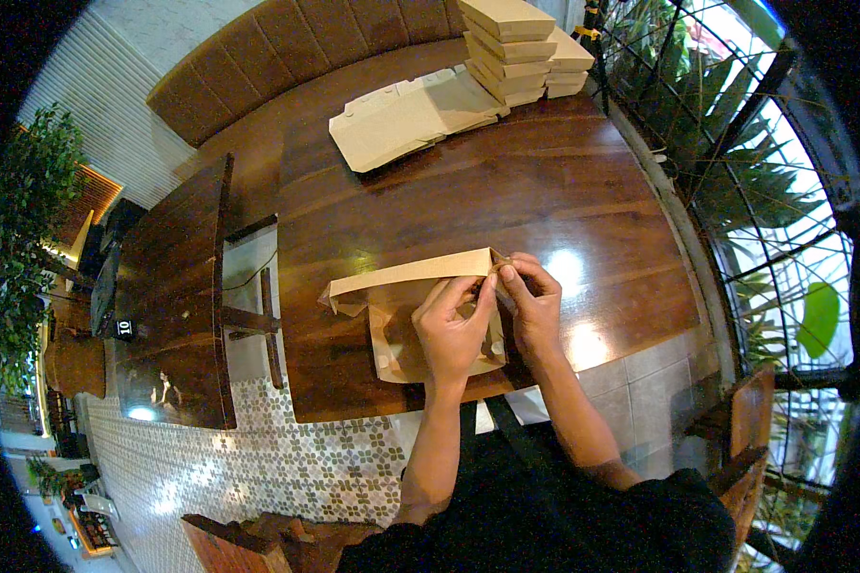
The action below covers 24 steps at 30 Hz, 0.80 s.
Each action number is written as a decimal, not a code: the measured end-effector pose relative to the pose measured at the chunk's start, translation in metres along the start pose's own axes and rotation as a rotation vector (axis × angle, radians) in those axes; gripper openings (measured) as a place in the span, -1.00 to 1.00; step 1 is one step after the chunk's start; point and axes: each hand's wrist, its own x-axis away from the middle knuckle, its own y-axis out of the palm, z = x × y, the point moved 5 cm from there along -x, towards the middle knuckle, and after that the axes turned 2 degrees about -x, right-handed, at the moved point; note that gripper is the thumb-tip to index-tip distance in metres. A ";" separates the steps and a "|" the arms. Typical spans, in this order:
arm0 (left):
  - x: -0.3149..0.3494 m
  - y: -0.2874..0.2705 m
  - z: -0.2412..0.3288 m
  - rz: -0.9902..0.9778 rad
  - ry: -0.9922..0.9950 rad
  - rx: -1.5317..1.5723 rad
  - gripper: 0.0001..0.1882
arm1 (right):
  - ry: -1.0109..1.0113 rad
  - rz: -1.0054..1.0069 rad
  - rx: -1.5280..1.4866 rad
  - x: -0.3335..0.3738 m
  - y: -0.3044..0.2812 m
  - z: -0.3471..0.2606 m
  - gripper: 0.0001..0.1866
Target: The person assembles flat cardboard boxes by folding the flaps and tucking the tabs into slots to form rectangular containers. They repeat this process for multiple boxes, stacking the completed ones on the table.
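Observation:
A brown cardboard box (387, 341), partly folded, stands on the dark wooden table close to its front edge. Its lid panel is raised, and the long upper edge runs leftward to a loose flap at the far left corner. My left hand (452, 323) pinches the cardboard near the right end of that edge. Right beside it, my right hand (535, 304) has thumb and fingers closed on the box's corner flap. Both sets of fingertips nearly meet at this corner. Part of the box's inside is hidden behind my left hand.
Flat, unfolded box blanks (401, 119) lie at the far side of the table (468, 205). Several folded boxes (511, 48) are stacked at the far right. A second table (177, 296) stands to the left, with a small black number sign (124, 328) on it. A window grille borders the right.

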 end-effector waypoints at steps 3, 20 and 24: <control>0.000 -0.003 0.003 -0.021 0.051 -0.058 -0.82 | -0.024 -0.023 -0.009 -0.001 0.000 0.000 -0.81; 0.002 -0.004 0.006 0.030 0.090 -0.161 -0.86 | -0.102 0.025 0.128 0.005 0.009 -0.009 -0.86; 0.002 -0.006 0.011 0.042 0.150 -0.183 -0.86 | -0.138 -0.052 0.137 0.003 0.011 -0.008 -0.86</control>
